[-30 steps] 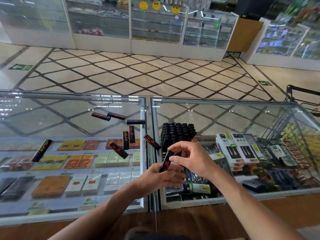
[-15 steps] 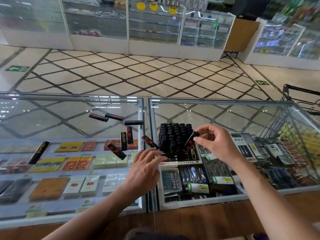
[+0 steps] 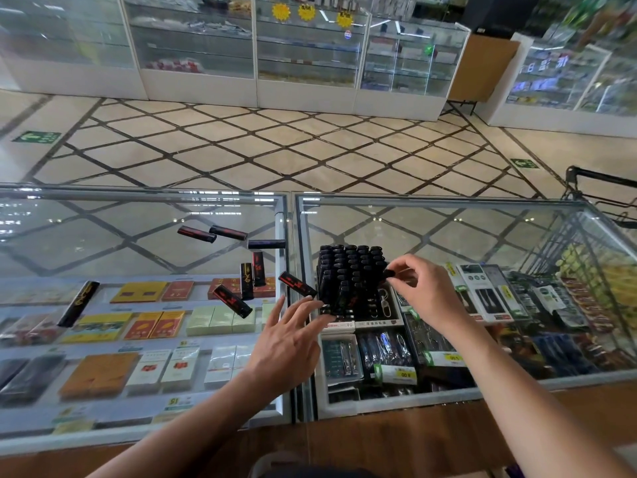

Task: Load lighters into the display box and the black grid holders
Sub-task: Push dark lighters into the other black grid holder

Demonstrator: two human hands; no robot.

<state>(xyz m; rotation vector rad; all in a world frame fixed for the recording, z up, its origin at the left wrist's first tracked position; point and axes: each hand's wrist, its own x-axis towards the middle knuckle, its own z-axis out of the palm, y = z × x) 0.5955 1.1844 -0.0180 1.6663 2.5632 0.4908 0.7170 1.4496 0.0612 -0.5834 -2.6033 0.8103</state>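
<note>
Black grid holder (image 3: 344, 277): on glass counter (image 3: 138, 236), packed. Right hand (image 3: 424, 291) pinches lighter (image 3: 389, 272) at holder's 3 o'clock edge. Left hand (image 3: 289, 339) spread, empty, 7 o'clock (contact unclear). Loose lighters (image 3: 232, 301) at 9 o'clock.

Setting: retail shop. Glass display counter (image 3: 144, 236) holding priced cigarette packs (image 3: 157, 324); glass showcases (image 3: 306, 53) across the diamond-tiled floor (image 3: 275, 150).

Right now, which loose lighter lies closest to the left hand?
The lighter lying across the case seam, just beyond the left hand; others lie farther left.
</note>
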